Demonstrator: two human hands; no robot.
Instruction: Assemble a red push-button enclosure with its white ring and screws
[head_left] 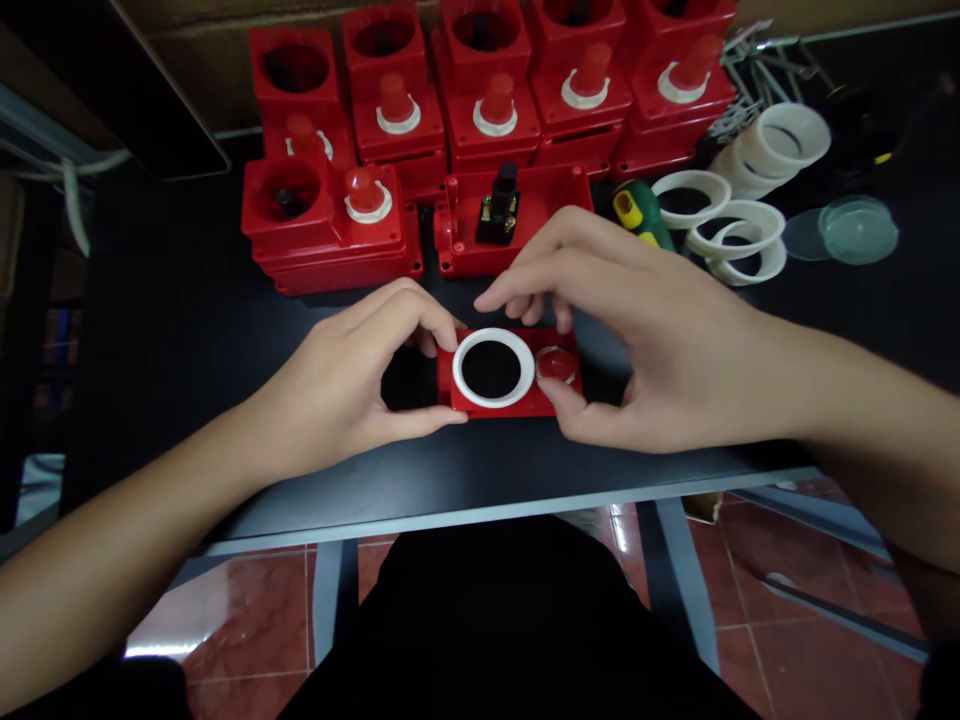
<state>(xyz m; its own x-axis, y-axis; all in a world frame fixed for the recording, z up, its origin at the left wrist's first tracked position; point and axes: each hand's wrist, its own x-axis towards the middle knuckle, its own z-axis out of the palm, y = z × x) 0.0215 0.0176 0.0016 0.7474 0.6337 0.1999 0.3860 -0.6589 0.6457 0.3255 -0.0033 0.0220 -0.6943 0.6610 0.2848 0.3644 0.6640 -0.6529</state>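
A red plastic box cover (514,408) lies on the dark table in front of me, with a white ring (459,365) around its round opening and a red domed cap (556,365) at its right. My left hand (360,375) grips the cover's left end between thumb and fingers. Over the right part hovers my right hand (637,330), its fingers apart and its thumb at the ring's right edge, beside the cap. Just behind stands an open red box base (555,195) with a black switch block (501,205) inside.
Several assembled red boxes (330,255) stand along the back. To the right are a green and yellow screwdriver handle (643,212), loose white rings (735,225), a stack of white rings (787,140) and clear discs (859,230). The table's front edge (510,508) runs close to me.
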